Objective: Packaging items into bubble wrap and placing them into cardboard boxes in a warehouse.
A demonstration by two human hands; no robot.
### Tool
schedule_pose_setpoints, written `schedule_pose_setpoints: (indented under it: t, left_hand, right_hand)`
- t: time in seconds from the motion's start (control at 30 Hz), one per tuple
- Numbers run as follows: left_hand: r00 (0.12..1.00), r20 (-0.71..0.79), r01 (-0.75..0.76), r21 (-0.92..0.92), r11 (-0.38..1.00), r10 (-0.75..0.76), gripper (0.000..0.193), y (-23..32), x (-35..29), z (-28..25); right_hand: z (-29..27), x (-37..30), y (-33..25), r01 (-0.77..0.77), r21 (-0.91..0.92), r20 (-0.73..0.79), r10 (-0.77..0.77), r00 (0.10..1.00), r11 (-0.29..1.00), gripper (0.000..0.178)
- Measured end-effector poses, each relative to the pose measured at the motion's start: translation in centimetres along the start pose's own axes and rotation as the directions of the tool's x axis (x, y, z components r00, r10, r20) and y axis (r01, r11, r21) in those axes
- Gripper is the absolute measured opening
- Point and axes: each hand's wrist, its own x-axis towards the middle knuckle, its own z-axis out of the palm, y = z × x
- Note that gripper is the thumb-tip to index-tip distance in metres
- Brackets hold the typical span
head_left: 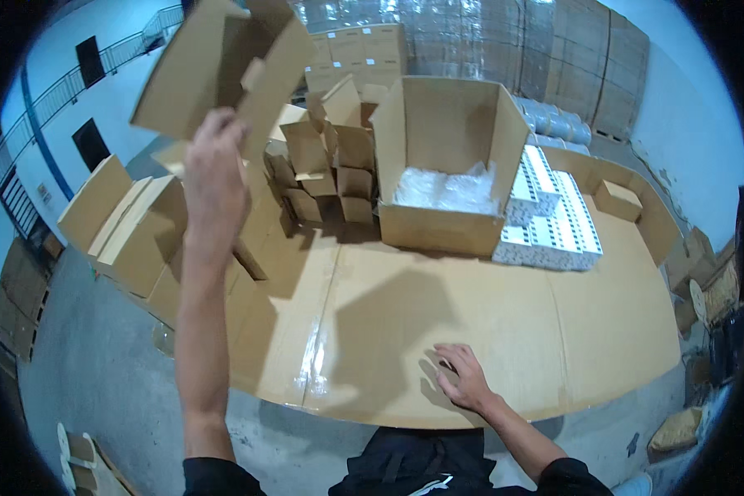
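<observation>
Raised at the upper left, my left hand is closed on a brown cardboard box, tilted above the table, with its flaps loose. Its top runs out of view. My right hand holds nothing and hovers over or rests on the cardboard-covered table near the front edge, fingers apart and slightly bent. Beyond it stands a large cardboard box with clear plastic packs inside. Several small folded cardboard cartons stand to its left.
White patterned boxes are stacked right of the large carton. A small brown box sits by the table's raised right rim. More cartons line the left edge. Wrapped stacks and film rolls stand behind.
</observation>
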Motion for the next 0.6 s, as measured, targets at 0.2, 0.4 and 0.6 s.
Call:
schedule_pose_setpoints:
  t: [0.2,0.4,0.6]
  left_hand:
    - [0.948,0.31,0.116,-0.107,0.987,-0.078,0.025,9.1,-14.6,1.3]
    - [0.834,0.537,0.215,-0.109,0.971,-0.124,0.025,15.2,-22.7,2.7]
    - [0.712,0.681,0.267,-0.035,0.963,-0.173,0.03,17.7,-25.7,3.9]
  right_hand:
    - [2.9,2.9,-2.8,-0.054,0.154,0.063,0.045,0.997,0.987,0.066]
    - [6.2,7.0,-3.6,0.008,0.219,0.006,-0.01,1.0,0.976,0.082]
    - [9.2,8.7,-2.6,0.075,0.156,-0.067,-0.066,0.996,0.985,0.092]
